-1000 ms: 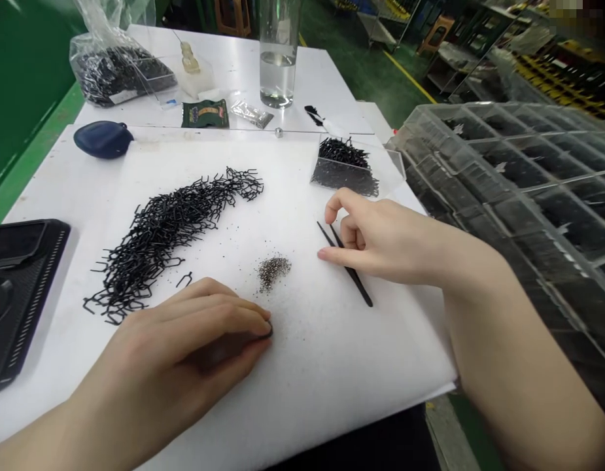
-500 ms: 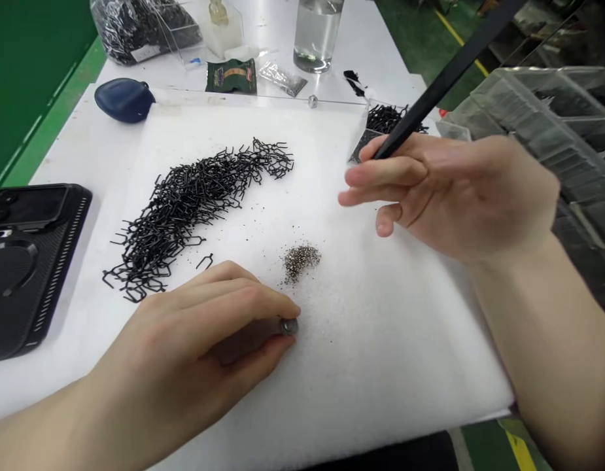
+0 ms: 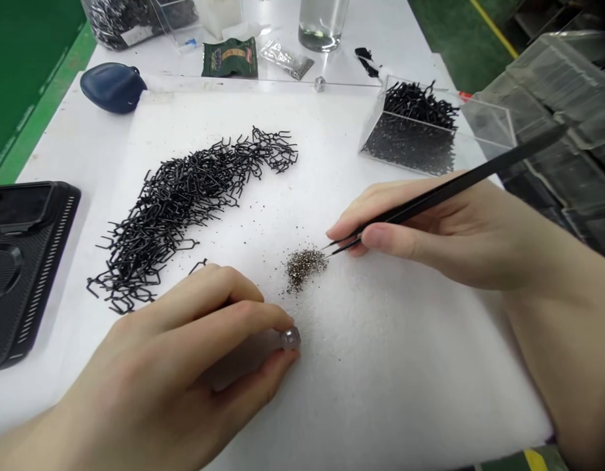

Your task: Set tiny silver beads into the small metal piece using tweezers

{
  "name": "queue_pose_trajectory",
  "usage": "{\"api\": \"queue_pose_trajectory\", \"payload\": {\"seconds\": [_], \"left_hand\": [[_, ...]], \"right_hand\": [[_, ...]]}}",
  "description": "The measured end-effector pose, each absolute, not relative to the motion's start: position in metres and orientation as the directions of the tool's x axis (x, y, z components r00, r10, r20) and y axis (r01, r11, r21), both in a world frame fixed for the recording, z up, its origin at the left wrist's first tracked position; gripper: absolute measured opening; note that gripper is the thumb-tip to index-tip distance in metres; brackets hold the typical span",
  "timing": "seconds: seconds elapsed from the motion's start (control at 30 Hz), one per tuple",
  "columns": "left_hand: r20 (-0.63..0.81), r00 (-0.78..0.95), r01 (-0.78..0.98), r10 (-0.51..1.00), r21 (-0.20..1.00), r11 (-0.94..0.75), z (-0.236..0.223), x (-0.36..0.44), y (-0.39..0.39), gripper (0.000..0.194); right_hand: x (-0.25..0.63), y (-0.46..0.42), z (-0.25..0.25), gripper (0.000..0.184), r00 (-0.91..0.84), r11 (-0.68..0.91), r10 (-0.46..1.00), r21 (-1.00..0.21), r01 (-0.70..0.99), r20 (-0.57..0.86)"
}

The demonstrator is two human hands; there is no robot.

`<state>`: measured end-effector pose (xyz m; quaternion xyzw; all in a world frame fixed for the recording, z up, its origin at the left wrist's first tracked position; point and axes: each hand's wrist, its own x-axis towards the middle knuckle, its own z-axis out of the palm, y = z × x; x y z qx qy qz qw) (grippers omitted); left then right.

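Note:
Between the thumb and index finger of my left hand (image 3: 199, 360) is a small clear faceted piece (image 3: 290, 338), held just above or on the white foam sheet (image 3: 405, 366). My right hand (image 3: 430, 229) grips black tweezers (image 3: 430, 196), their two thin tips slightly apart. Those tips reach the right edge of a small pile of tiny metallic bits (image 3: 305, 267); whether they pinch one is too small to tell. A long curved heap of black forked pieces (image 3: 184, 190) lies beyond my left hand, and one loose fork is partly hidden behind my knuckles.
A clear box (image 3: 410, 144) of black forked pieces stands behind my right hand. At left are a black phone case (image 3: 27, 261) and a blue air blower (image 3: 113, 87). Along the back are a green packet (image 3: 230, 57), a glass of liquid (image 3: 323, 26) and a small clear cube (image 3: 320, 84).
My right hand has turned over and come down, bringing the tweezer tips from up in the air to the metallic pile. My left hand stays nearly in place; the view has shifted slightly.

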<state>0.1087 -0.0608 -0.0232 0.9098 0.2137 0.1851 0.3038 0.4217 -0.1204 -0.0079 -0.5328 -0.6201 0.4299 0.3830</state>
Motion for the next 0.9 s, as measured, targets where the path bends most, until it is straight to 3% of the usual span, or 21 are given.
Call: {"api": "queue_pose_trajectory", "payload": {"seconds": [0.13,0.37,0.73,0.9], "left_hand": [[0.168,0.839,0.306,0.517,0.64,-0.705,-0.024,0.111,-0.062,0.007],[0.129,0.84,0.33,0.527,0.649,-0.686,-0.032,0.113,-0.066,0.02],[0.158,0.849,0.292,0.504,0.655,-0.697,-0.025,0.112,-0.061,0.01],[0.17,0.868,0.257,0.468,0.652,-0.714,-0.022,0.112,-0.06,0.02]], "right_hand": [[0.421,-0.12,-0.008,0.016,-0.107,0.045,0.994,-0.952,0.303,0.013],[0.419,-0.119,-0.01,0.01,-0.13,0.059,0.991,-0.951,0.305,0.02],[0.418,-0.118,-0.008,0.004,-0.118,0.054,0.993,-0.915,0.399,0.007],[0.419,-0.118,-0.009,0.003,-0.135,0.063,0.991,-0.92,0.386,0.012]]}}
